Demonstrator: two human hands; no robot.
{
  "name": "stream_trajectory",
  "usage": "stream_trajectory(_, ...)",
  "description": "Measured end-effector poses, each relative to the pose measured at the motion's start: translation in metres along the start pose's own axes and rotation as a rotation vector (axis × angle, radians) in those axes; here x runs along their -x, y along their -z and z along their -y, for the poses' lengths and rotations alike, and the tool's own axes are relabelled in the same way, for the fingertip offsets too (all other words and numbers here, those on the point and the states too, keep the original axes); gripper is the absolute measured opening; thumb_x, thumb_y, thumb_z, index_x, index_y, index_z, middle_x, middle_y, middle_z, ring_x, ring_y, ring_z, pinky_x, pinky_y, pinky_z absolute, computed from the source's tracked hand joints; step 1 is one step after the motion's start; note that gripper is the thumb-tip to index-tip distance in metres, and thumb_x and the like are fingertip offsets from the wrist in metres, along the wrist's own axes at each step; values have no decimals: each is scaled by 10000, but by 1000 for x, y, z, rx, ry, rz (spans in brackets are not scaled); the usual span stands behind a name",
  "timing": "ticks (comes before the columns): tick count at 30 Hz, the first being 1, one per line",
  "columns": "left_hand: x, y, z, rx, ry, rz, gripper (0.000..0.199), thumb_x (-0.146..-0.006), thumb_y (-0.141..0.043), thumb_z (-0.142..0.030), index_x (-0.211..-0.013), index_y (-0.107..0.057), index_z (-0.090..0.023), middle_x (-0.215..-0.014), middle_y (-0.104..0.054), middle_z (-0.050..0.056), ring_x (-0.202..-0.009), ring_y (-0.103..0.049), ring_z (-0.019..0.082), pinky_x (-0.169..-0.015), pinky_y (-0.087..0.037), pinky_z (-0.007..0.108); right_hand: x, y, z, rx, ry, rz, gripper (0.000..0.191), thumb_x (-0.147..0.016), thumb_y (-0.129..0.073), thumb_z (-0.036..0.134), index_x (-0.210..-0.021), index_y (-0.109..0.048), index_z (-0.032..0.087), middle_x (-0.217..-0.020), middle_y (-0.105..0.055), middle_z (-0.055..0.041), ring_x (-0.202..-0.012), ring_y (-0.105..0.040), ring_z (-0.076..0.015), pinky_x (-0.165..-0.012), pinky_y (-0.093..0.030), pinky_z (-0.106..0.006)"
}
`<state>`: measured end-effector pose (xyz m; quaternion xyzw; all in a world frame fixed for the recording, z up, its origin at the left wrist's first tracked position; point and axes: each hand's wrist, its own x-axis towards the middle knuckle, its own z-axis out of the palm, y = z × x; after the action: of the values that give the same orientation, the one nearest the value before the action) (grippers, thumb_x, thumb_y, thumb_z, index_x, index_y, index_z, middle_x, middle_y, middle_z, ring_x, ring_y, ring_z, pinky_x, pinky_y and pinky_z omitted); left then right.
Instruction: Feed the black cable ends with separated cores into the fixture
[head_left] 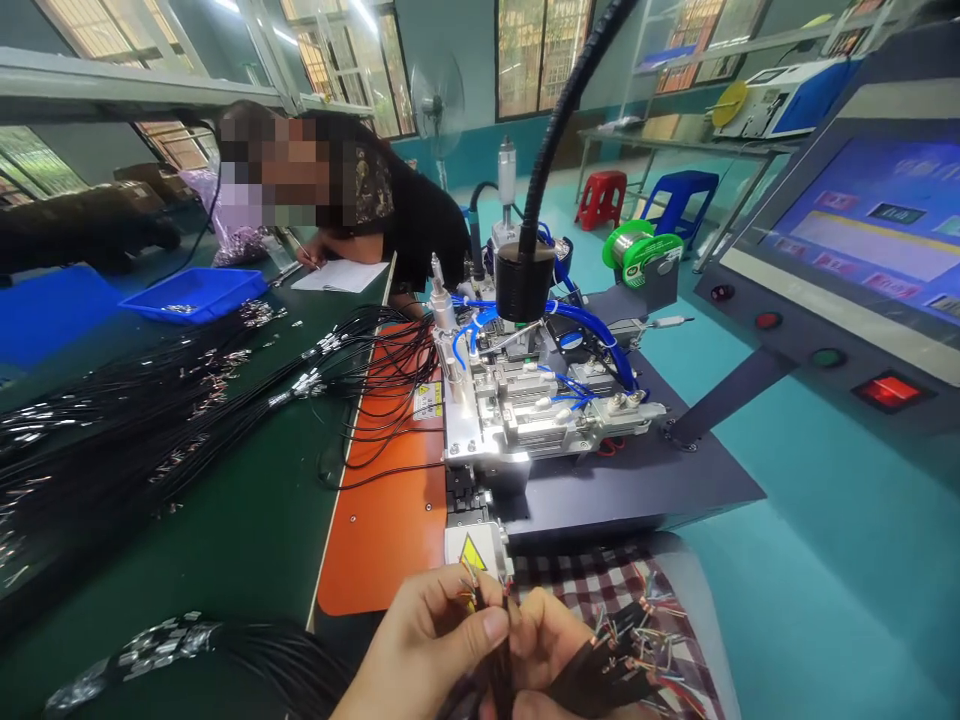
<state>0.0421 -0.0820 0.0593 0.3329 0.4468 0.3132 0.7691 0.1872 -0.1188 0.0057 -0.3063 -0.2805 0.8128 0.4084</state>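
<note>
Black cable bundle [585, 677], tilted, stripped ends fanned
Beside it, pinched cables [500, 672] point up, coloured wires bared at their tips.

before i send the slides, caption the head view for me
Left hand and right hand hold black cables with splayed coloured wire ends in front of a metal machine.

own hands [429, 632]: 2 | stools [602, 192]: 2 | fan [437, 103]: 1 | green spool [636, 245]: 1

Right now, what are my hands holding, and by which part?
Your left hand pinches a black cable near its stripped end; your right hand grips a cable bunch just below its stripped ends.
</note>
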Motion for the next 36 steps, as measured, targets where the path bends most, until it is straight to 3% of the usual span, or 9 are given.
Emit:
stream_trajectory(5,2,6,1,64,11,-21,341,-684,-736,-452,-713,-608,-137,-588,-580,14,-468,-488,93,-436,-397,196,-10,0,-15,-238,80,60,435,-629,-816,394,-768,-446,212,-741,-612,45,-665,-662,-121,-670,-458,-271)
stream_trajectory(15,-1,13,4,89,50,111,285,-756,-671,-406,-704,-618,-131,-584,-531,7,-457,-457,82,-453,-384,204,-7,-4,-13,-152,54,40,436,-623,-789,462,-760,-448,227,-762,-635,18,-667,-667,-141,-714,-472,-302)
stream_trajectory(22,3,6,-2,40,49,20,210,-753,-688,-333,-741,-601,-142,-602,-570,7,-430,-464,70,-403,-356,178,-9,6,-26,28,41,128,455,-654,-721,559,-910,-575,213,-823,-682,-50,-813,-664,-216,-772,-461,-368)
stream_trajectory(27,-1,0,-4,6,37,-11,220,-778,-647,-342,-726,-555,-149,-567,-558,-5,-361,-439,71,-336,-300,176,-12,8,-38,-23,23,94,463,-603,-732,603,-779,-589,199,-764,-655,-43,-748,-649,-213,-786,-459,-397)
stream_trajectory(32,-6,-5,-18,24,-93,-58,178,-845,-564,-290,-733,-499,-168,-593,-541,-22,-551,-496,87,-554,-412,196,-17,11,-23,84,122,-107,394,-638,-764,504,-782,-517,233,-685,-580,38,-576,-558,-120,-594,-449,-259)
stream_trajectory(36,-16,-7,-24,-122,-105,77,216,-753,-690,-315,-767,-538,-163,-540,-468,-65,-477,-394,56,-489,-320,178,-26,15,4,174,34,-87,306,-648,-767,448,-720,-546,249,-648,-588,36,-648,-609,-174,-623,-506,-290)
